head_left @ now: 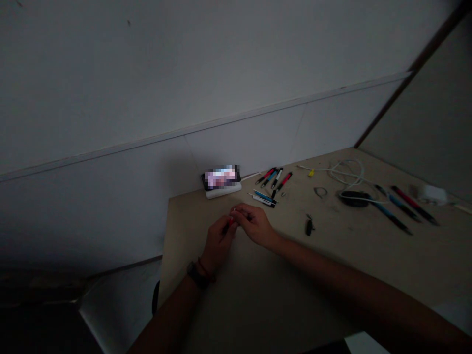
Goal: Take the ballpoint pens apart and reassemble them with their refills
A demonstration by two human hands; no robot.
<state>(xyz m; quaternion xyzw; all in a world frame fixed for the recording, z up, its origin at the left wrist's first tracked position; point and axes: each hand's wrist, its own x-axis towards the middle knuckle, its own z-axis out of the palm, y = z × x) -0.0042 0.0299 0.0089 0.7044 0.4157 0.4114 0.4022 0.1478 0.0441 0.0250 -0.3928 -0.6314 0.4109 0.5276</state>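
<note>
Desk runs into the wall at the back. Phone sits on a block at the back edge, pens just right, cable further right, left hand and right hand together in front.

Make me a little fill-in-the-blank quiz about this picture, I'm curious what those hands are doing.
The left hand wears a ____ on its wrist, beside a red bracelet.
The right hand and the left hand meet around a small ____ object.
A coiled white ____ lies on the table, to the right of the hands.

Missing words: wristwatch; red; cable.
</note>
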